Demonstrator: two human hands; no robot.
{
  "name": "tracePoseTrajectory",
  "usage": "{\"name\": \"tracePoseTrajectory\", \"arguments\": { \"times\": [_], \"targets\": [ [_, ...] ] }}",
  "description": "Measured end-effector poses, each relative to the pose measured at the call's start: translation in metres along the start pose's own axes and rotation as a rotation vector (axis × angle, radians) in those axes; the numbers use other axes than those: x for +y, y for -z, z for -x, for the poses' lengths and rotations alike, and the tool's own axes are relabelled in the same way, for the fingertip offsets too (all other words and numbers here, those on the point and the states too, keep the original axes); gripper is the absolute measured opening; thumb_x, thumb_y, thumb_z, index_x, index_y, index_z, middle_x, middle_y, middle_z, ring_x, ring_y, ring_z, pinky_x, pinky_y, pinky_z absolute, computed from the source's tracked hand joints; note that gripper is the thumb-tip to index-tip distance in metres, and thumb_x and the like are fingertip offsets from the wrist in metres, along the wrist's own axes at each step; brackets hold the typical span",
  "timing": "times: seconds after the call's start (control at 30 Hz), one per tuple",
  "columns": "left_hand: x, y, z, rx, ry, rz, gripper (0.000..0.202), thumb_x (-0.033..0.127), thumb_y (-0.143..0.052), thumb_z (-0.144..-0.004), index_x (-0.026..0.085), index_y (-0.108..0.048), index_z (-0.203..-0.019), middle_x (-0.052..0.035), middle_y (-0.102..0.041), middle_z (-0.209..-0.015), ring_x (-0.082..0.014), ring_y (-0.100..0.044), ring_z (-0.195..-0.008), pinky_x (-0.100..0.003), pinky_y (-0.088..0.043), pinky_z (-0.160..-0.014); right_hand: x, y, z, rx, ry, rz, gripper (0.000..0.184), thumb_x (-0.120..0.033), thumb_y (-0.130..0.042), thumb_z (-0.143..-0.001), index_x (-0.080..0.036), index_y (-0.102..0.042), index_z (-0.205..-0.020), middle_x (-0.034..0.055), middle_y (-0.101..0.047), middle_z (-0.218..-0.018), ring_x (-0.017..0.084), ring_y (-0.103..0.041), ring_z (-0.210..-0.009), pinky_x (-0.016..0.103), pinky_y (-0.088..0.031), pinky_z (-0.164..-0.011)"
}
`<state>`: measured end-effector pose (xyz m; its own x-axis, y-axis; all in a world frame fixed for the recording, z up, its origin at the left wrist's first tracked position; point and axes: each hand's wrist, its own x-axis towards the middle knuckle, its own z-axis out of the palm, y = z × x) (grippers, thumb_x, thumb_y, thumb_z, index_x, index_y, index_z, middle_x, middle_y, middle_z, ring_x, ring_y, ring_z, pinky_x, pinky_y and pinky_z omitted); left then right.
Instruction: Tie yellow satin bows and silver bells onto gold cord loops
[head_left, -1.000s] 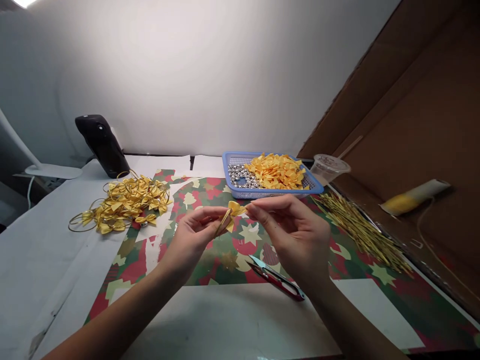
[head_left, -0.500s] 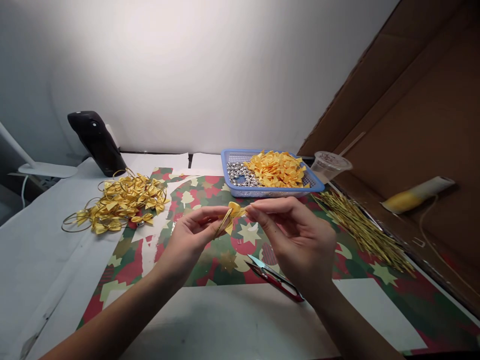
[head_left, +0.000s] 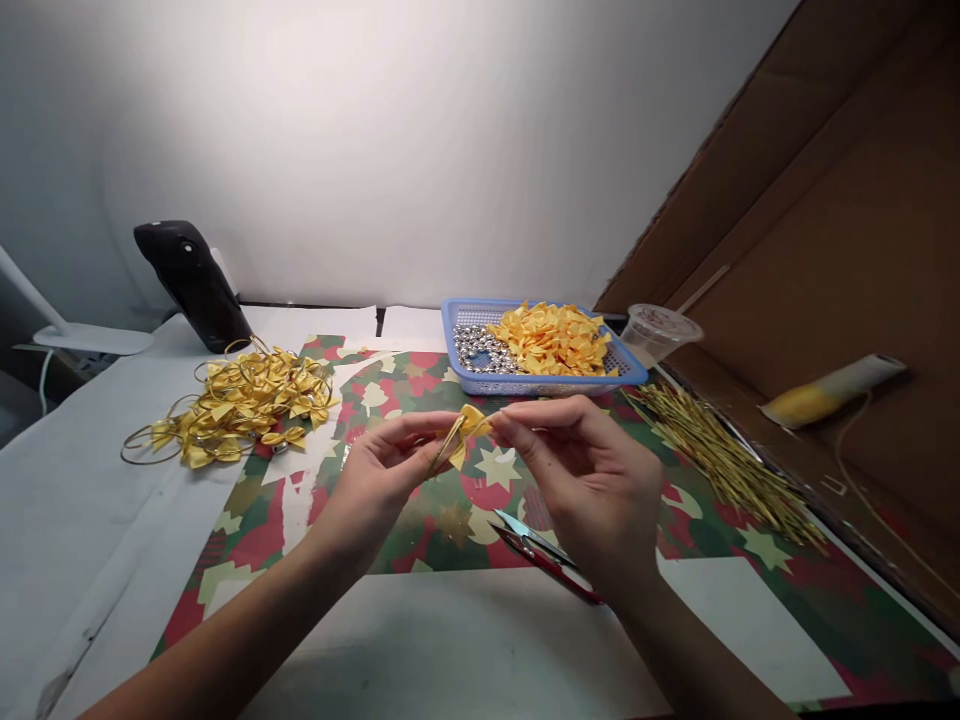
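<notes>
Left hand (head_left: 382, 490), right hand (head_left: 592, 490) — both pinching a yellow ribbon bow (head_left: 466, 435)

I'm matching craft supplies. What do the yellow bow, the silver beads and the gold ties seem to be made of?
The yellow bow looks like satin ribbon, smooth with a soft sheen. The silver beads look mirror-bright: polished metal or plated plastic, I cannot tell. The gold ties seem thin metallic wire, glinting and stiff.

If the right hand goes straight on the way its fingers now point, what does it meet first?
The yellow satin bow, pinched by the left hand. The fingers of the right hand are at its edge, perhaps touching it; depth is hard to judge here.
</notes>
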<state>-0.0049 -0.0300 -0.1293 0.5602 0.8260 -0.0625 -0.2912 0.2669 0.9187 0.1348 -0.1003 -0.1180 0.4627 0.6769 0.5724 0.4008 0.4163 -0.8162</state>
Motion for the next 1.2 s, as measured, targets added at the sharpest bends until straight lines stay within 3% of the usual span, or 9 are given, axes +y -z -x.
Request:
{"name": "tracePoseTrajectory", "arguments": {
  "times": [0.4, 0.87, 1.2],
  "targets": [
    [-0.001, 0.0, -0.001, -0.011, 0.033, 0.086, 0.017, 0.029, -0.084, -0.062, 0.028, -0.077, -0.078, 0.0034, -0.075, -0.08, -0.0082, -0.066, -0.079, -0.011, -0.051, -0.07, 0.004, -0.007, 0.01, 0.103, -0.248, -0.226, 0.005, -0.021, -0.073, -0.075, -0.02, -0.069, -0.074, -0.0024, -0.072, -0.067, 0.011, -0.07, -0.064, 0.018, -0.059, -0.061],
    [0.0, 0.0, 0.0, 0.001, 0.025, 0.06, 0.017, 0.03, -0.084, -0.062, 0.029, -0.077, -0.077, 0.0036, -0.075, -0.078, -0.0078, -0.066, -0.077, -0.01, -0.051, -0.069, 0.0, -0.006, 0.014, 0.153, -0.12, -0.117, 0.008, -0.013, -0.073, -0.073, -0.02, -0.069, -0.073, -0.0041, -0.072, -0.07, 0.009, -0.07, -0.066, 0.015, -0.059, -0.064],
    [-0.002, 0.001, 0.001, 0.005, 0.032, 0.038, 0.016, 0.029, -0.083, -0.064, 0.028, -0.077, -0.079, 0.0026, -0.075, -0.08, -0.0091, -0.066, -0.078, -0.012, -0.052, -0.07, 0.0, -0.014, 0.02, 0.204, -0.184, -0.194, 0.006, -0.014, -0.071, -0.074, -0.019, -0.067, -0.073, -0.0025, -0.072, -0.069, 0.012, -0.072, -0.066, 0.018, -0.061, -0.061]
  ]
}}
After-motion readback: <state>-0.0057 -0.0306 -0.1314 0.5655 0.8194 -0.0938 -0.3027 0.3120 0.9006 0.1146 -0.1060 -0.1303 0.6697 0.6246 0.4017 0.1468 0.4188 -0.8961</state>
